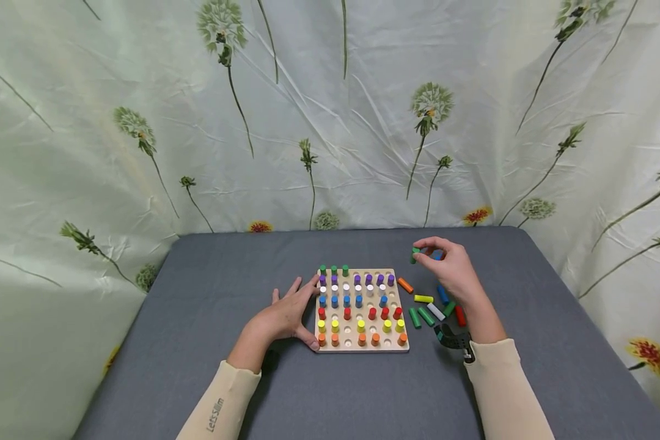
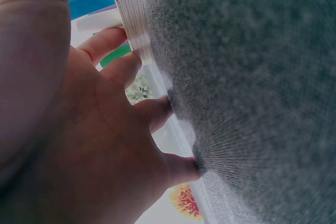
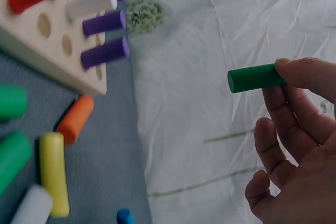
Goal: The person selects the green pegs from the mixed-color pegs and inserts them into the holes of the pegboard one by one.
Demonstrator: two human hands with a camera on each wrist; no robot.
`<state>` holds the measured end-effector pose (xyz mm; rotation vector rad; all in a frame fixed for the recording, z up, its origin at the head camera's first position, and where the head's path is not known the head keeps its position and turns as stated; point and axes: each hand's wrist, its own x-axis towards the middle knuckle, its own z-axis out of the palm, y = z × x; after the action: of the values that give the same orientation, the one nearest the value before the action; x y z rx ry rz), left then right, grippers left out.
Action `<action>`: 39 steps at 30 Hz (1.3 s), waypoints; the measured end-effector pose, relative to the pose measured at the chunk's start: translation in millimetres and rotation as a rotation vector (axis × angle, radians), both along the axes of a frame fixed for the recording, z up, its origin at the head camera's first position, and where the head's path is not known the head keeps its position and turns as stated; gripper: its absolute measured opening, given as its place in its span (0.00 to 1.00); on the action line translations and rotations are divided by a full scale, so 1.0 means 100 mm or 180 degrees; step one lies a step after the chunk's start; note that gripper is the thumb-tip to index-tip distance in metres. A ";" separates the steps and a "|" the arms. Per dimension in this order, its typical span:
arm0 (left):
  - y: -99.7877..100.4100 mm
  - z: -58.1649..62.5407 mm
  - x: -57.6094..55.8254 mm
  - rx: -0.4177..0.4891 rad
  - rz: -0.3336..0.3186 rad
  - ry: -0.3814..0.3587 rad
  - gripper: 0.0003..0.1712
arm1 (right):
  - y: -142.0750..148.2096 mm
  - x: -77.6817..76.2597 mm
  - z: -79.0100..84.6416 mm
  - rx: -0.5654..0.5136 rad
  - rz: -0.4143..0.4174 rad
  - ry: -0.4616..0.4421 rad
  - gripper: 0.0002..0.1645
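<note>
My right hand (image 1: 451,269) pinches a green peg (image 3: 254,78) between thumb and fingertips, raised beyond the back right corner of the wooden pegboard (image 1: 357,350). Spread out at the board's left side, my left hand (image 1: 286,315) has its thumb at the front left corner and fingertips along the left edge. In the left wrist view, two fingers lie against the board's edge (image 2: 131,11) and two others touch the cloth. Pegs stand upright in rows by colour, with gaps in several rows. Three green pegs (image 1: 333,269) occupy the left of the back row.
Loose pegs lie right of the board: an orange peg (image 1: 405,285), a yellow peg (image 1: 423,299), a white peg (image 1: 436,311), a red peg (image 1: 460,316), several green pegs (image 1: 415,318) and a blue peg (image 1: 443,295). Dark grey cloth (image 1: 231,263) covers the table; a floral curtain (image 1: 363,122) hangs behind.
</note>
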<state>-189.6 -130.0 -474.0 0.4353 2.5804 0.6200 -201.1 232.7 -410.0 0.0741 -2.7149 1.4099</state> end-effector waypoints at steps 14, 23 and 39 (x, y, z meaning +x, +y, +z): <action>-0.01 0.00 -0.01 0.0021 -0.0040 0.0007 0.85 | -0.38 -0.28 -0.08 -0.0177 0.0217 -0.0015 0.14; -0.02 -0.01 -0.01 0.0004 -0.0021 0.0000 0.84 | -0.59 -0.43 -0.22 -0.0197 0.0451 -0.0150 0.13; -0.01 0.00 -0.01 -0.0030 -0.0007 -0.0009 0.82 | -0.86 -0.61 -0.33 0.0195 0.0898 -0.0432 0.12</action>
<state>-191.0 -131.4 -473.7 0.4339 2.5788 0.6068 -261.7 147.0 -442.5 0.3943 -2.9537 1.4454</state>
